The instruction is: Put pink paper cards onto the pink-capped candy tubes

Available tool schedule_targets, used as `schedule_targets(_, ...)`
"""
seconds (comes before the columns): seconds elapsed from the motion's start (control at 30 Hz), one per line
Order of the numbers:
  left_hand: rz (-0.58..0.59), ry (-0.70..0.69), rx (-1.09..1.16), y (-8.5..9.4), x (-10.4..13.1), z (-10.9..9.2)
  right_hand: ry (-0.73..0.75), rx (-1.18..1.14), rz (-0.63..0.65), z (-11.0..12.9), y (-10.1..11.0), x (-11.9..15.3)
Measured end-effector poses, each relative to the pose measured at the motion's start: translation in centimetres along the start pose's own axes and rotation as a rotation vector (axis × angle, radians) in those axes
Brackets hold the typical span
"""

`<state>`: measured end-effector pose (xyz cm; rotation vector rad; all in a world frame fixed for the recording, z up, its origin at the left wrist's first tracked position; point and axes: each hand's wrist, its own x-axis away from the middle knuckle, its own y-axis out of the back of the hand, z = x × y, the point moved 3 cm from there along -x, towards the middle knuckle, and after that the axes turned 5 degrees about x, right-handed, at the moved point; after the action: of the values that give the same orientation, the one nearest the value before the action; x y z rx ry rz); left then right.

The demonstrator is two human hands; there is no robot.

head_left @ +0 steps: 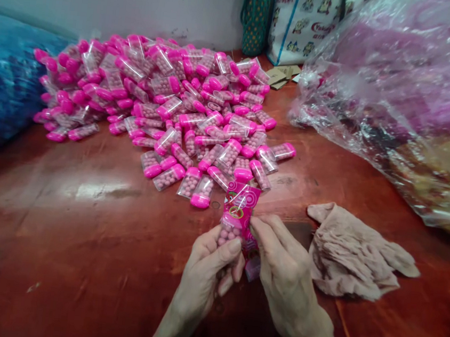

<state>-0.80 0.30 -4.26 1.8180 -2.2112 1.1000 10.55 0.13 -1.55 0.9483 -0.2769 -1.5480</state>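
Observation:
My left hand [202, 268] is closed around a small clear candy container [228, 236] with round pink candies inside, its thumb across the front. Over the container's upper part sits a shiny pink printed sleeve [240, 208]. My right hand [289, 266] pinches at the sleeve's right edge, fingertips bent together. More pink printed wrapping [253, 267] shows between the two hands, partly hidden by the right fingers. Just beyond lies a big heap of candy containers [198, 117] with bright pink caps, lying in all directions.
A crumpled pale cloth [355, 254] lies right of my right hand on the reddish-brown table [78, 260]. Large clear plastic bags [377, 98] fill the far right. Blue plastic wrapping [9, 81] stands at left. A white printed bag [300, 23] and cardboard pieces [280, 77] are at the back.

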Motion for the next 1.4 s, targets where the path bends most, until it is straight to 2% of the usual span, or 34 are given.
schedule_targets(0.23,0.052,0.081,0.155,0.2,0.0,0.1,0.165,0.094,0.009,-0.6,0.0,0.0)
schedule_targets(0.37,0.035,0.087,0.173,0.1,0.0,0.2,0.131,0.065,0.036,-0.7,-0.4,-0.1)
schedule_targets(0.6,0.042,0.068,0.250,0.3,0.1,-0.2,0.060,-0.194,0.077,-0.4,-0.6,-0.3)
schedule_targets(0.9,0.180,0.104,0.313,0.3,0.1,0.2,0.215,-0.015,-0.109,-0.6,-0.2,0.0)
schedule_targets(1.03,0.163,0.106,0.317,0.2,0.1,0.3,0.126,0.000,-0.115,-0.4,-0.5,-0.2)
schedule_targets(1.17,0.157,0.102,0.304,0.1,0.1,0.3,0.021,-0.045,-0.070,-0.2,-0.8,-0.3)
schedule_targets(1.27,0.152,0.104,0.300,0.1,0.1,0.2,-0.016,-0.090,-0.053,-0.3,-0.9,-0.2)
schedule_targets(1.4,0.127,0.095,0.282,0.2,0.0,0.3,-0.047,-0.156,-0.095,-0.4,-0.6,-0.2)
